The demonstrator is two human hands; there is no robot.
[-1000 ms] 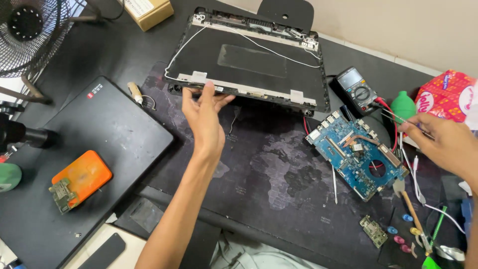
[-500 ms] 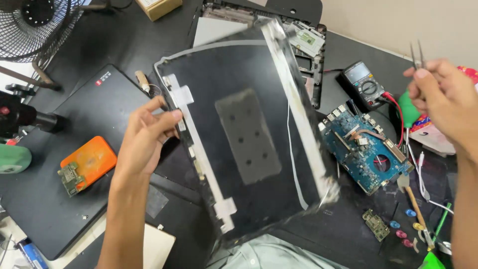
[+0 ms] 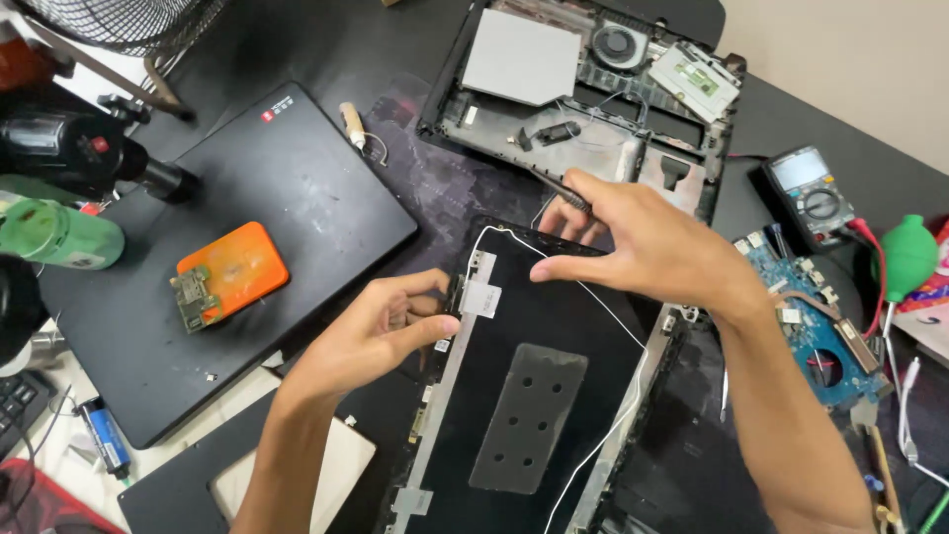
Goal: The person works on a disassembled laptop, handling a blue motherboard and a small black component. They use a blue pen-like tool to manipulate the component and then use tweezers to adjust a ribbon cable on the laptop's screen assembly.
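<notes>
A black laptop lid panel (image 3: 554,396) lies inside face up on the dark mat, with a grey perforated patch and a thin white wire running along its edge. My left hand (image 3: 381,331) pinches the lid's left edge beside a metal hinge bracket and a white tape piece. My right hand (image 3: 647,247) hovers over the lid's top corner, fingers pointing left, with dark tweezers (image 3: 561,190) tucked in it. Beyond the lid lies the opened laptop base (image 3: 583,79), showing its fan and boards.
A blue motherboard (image 3: 820,331), a multimeter (image 3: 811,193) and a green air blower (image 3: 907,255) sit at the right. A closed black laptop (image 3: 297,178) at the left carries an orange device (image 3: 232,269). A green bottle (image 3: 59,234), a fan and a battery (image 3: 104,435) line the left edge.
The lid was lifted off the base by my left hand, swung toward me and laid flat on the mat. My right hand came in from the right with the tweezers.
</notes>
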